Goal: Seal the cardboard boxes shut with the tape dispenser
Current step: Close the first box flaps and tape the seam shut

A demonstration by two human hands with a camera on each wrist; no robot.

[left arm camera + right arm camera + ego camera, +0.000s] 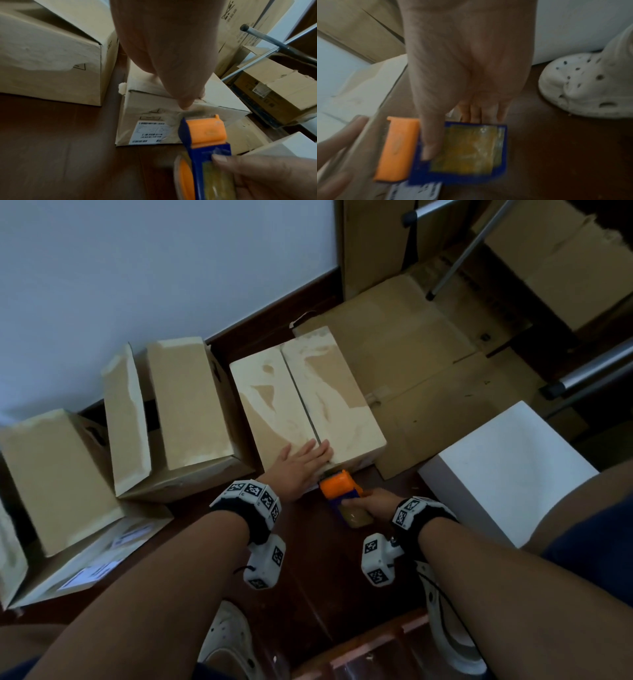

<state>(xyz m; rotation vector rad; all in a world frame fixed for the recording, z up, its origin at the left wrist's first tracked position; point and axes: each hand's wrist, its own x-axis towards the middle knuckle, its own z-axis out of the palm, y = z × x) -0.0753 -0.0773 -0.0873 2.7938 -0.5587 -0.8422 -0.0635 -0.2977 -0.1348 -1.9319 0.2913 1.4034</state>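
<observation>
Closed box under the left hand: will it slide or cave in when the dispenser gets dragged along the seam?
Probably slides if not held: the box sits on smooth dark floor, and the left hand lies flat on it. The flaps likely flex a little; they meet at an untaped seam. Weight cannot be told.

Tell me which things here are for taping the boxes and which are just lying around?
For the job:
- tape dispenser, held in the right hand
- closed box, left hand flat on top
- open boxes, untaped

Just lying about:
- white block
- flattened cardboard
- metal poles
</observation>
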